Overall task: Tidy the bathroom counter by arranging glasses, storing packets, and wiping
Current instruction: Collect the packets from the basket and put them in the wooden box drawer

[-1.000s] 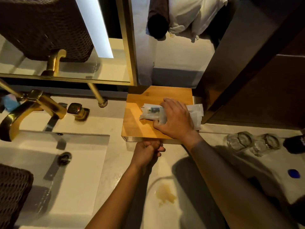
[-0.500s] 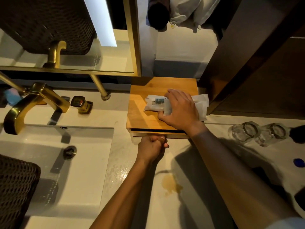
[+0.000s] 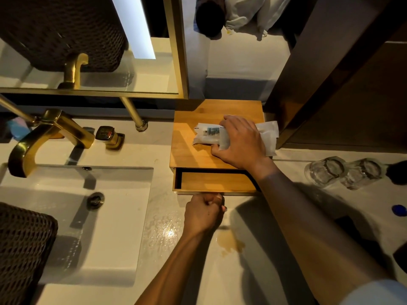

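Note:
A wooden box [image 3: 191, 150] stands on the white counter against the back wall. Its drawer [image 3: 215, 182] is pulled partly out and looks bare inside. My left hand [image 3: 203, 213] is closed on the drawer's front pull, which my fingers hide. My right hand [image 3: 240, 143] rests on top of the box, gripping a bundle of white packets [image 3: 208, 135] with a printed label. Two clear glasses [image 3: 324, 171] [image 3: 363, 173] stand side by side on the counter to the right of the box.
A brown liquid stain [image 3: 230, 242] and a wet patch [image 3: 163, 230] lie on the counter below my left hand. A sink [image 3: 66, 216] with a gold faucet [image 3: 44, 135] fills the left. A blue cap [image 3: 398, 209] sits at far right. A dark woven basket [image 3: 22, 249] is at lower left.
My left hand has pulled the drawer out from shut to partly open. My right hand has stayed on the packets on the box top.

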`<state>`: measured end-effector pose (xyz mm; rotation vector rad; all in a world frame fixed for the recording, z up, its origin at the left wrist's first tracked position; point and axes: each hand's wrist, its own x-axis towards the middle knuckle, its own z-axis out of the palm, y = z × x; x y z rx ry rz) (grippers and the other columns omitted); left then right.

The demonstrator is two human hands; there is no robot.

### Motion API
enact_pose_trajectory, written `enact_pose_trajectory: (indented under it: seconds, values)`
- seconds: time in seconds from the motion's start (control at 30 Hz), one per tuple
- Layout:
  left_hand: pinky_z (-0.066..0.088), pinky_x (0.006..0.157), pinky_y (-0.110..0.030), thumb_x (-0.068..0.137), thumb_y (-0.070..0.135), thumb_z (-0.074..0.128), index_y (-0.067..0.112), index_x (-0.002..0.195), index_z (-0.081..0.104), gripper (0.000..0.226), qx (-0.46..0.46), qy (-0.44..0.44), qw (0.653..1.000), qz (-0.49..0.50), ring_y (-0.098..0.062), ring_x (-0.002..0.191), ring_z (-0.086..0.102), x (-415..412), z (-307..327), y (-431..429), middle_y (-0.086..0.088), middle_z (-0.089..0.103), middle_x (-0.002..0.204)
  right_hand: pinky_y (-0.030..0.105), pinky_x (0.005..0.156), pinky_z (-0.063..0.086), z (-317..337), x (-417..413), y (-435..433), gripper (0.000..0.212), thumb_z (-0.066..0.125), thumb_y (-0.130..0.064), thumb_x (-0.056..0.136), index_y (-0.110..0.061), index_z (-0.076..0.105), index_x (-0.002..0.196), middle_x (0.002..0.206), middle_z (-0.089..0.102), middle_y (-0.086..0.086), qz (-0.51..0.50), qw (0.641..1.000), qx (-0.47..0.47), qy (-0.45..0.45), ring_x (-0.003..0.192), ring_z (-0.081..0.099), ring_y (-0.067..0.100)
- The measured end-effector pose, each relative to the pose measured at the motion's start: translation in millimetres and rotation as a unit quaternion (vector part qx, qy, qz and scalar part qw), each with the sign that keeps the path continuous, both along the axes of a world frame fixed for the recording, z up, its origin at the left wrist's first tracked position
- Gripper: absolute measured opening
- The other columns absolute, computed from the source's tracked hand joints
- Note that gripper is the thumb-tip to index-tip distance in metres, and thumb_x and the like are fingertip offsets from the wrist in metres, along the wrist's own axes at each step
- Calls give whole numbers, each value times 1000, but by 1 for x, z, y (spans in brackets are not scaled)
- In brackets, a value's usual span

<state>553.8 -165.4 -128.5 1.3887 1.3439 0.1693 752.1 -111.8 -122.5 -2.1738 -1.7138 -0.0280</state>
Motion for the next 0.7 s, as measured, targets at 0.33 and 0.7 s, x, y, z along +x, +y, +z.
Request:
enact_pose_trajectory:
  seconds: [0.33, 0.7]
  values:
    - [57, 76, -38, 73, 49, 50, 27, 59, 72, 34, -17, 52, 999, -1, -23, 74, 70, -9, 3, -18, -2, 74, 69, 39, 111, 37, 1, -1, -1, 71, 61, -67, 75, -22, 57, 129, 141, 55, 1, 5, 1000, 12, 2, 130, 49, 18]
    - [55, 83, -38, 82, 55, 47, 29, 79, 73, 36, 19, 106, 993, -39, -26, 90, 69, -17, 5, -32, -1, 76, 90, 35, 97, 46, 4, 0, 0, 64, 61, -66, 73, -20, 58, 117, 120, 60, 0, 11, 1000, 25, -7, 110, 53, 17]
